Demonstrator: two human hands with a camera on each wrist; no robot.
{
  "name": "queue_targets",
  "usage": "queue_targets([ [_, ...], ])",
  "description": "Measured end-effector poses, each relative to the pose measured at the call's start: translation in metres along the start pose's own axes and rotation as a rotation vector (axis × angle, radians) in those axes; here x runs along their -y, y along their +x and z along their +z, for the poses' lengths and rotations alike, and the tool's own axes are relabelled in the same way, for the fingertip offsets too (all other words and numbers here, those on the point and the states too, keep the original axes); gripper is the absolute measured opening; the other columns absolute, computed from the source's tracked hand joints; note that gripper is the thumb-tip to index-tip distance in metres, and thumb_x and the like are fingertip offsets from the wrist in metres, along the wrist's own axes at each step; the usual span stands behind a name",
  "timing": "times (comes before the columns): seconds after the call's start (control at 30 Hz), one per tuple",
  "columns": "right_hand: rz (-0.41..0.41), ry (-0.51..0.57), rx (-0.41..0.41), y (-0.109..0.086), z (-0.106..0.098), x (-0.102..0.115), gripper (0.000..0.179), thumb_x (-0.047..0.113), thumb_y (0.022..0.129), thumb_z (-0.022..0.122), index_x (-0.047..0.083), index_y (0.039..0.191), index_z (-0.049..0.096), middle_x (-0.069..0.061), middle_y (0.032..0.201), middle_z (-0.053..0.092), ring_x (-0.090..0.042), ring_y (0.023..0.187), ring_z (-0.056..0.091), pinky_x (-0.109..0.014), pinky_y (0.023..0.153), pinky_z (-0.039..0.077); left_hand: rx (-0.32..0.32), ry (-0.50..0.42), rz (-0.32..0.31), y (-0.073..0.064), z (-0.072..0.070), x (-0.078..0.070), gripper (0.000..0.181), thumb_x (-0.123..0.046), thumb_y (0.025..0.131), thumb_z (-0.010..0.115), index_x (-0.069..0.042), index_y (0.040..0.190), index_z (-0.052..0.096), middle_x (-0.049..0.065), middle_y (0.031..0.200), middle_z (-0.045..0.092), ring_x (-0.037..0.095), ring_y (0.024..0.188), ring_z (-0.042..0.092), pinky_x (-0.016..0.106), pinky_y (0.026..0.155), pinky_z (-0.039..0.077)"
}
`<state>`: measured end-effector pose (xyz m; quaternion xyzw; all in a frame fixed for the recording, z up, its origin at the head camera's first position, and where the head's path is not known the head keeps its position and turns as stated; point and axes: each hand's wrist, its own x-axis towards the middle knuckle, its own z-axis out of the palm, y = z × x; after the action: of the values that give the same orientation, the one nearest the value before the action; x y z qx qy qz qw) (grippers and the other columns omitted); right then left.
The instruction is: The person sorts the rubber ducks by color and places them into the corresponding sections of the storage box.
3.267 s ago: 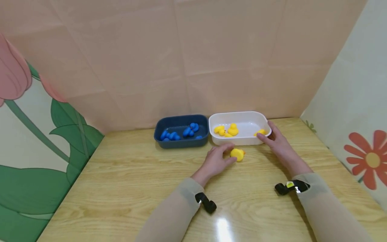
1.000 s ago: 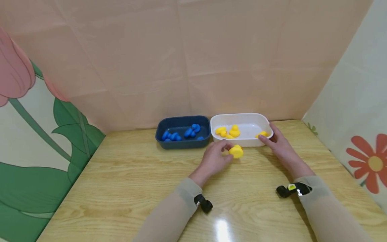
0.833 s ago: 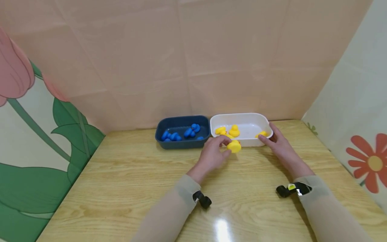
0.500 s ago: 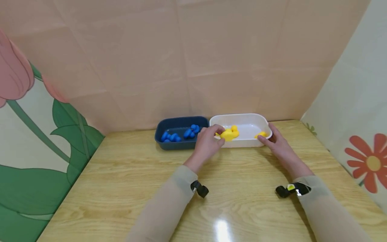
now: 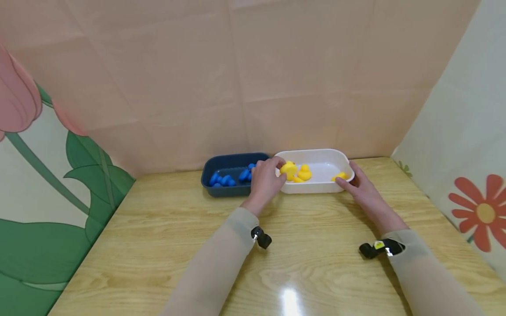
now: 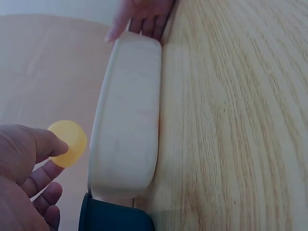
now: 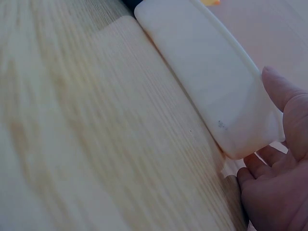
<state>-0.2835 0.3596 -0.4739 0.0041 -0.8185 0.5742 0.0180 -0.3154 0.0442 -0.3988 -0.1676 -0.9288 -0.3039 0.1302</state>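
My left hand (image 5: 265, 181) pinches a yellow rubber duck (image 5: 288, 170) between thumb and fingers, over the left end of a white tray (image 5: 325, 167). In the left wrist view the held duck (image 6: 69, 143) is above the level of the tray's rim. Inside the tray, several yellow ducks lie at the left, one standing upright (image 5: 304, 172), and another duck (image 5: 340, 176) is at the right end. My right hand (image 5: 364, 188) grips that right end, its thumb over the rim and its fingers round the outside, as the right wrist view shows.
A dark blue tray (image 5: 207, 186) with several blue ducks (image 5: 227, 180) stands against the white tray's left side, partly covered by my left hand. Both trays are at the back of the wooden table (image 5: 166, 237), before a pink cloth backdrop (image 5: 178, 87).
My left hand has taken hold of the yellow duck on the table in front of the white tray, lifted it and carried it back and left over the tray. The right hand keeps its place.
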Motion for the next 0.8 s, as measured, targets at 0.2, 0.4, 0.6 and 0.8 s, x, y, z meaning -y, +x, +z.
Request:
queue_targets([
  [0.2, 0.005, 0.0, 0.001, 0.001, -0.001, -0.001, 0.101, 0.043, 0.113, 0.064, 0.024, 0.177, -0.011, -0.018, 0.184, 0.002, -0.046, 0.166, 0.01, -0.066, 0.131, 0.014, 0.02, 0.022, -0.001, 0.004, 0.004, 0.003, 0.035, -0.026, 0.104, 0.082, -0.021, 0.137, 0.073, -0.005, 0.128, 0.075, 0.025, 0.12, 0.058, 0.042, 0.104, 0.043],
  [0.4, 0.016, -0.025, -0.002, 0.002, -0.002, -0.001, 0.104, 0.05, 0.111, 0.065, 0.027, 0.177, -0.012, -0.017, 0.184, 0.002, -0.045, 0.167, 0.011, -0.067, 0.13, 0.015, 0.014, 0.05, -0.002, 0.005, 0.004, 0.006, 0.041, -0.032, 0.106, 0.079, -0.024, 0.145, 0.069, -0.004, 0.137, 0.07, 0.025, 0.126, 0.056, 0.043, 0.105, 0.043],
  [0.6, 0.023, -0.039, 0.004, 0.0, -0.001, -0.001, 0.104, 0.052, 0.111, 0.064, 0.027, 0.177, -0.012, -0.018, 0.184, 0.001, -0.047, 0.167, 0.01, -0.069, 0.129, 0.015, 0.001, 0.05, 0.007, -0.001, -0.001, 0.009, 0.039, -0.034, 0.109, 0.074, -0.024, 0.147, 0.068, -0.003, 0.139, 0.07, 0.025, 0.127, 0.056, 0.043, 0.107, 0.043],
  [0.8, 0.016, -0.053, 0.0, 0.0, -0.003, -0.001, 0.103, 0.051, 0.112, 0.063, 0.026, 0.177, -0.011, -0.018, 0.184, 0.002, -0.047, 0.166, 0.01, -0.068, 0.13, 0.015, 0.006, 0.059, 0.024, -0.008, -0.005, 0.013, 0.04, -0.034, 0.111, 0.07, -0.024, 0.15, 0.067, 0.0, 0.15, 0.066, 0.027, 0.135, 0.054, 0.047, 0.112, 0.043],
])
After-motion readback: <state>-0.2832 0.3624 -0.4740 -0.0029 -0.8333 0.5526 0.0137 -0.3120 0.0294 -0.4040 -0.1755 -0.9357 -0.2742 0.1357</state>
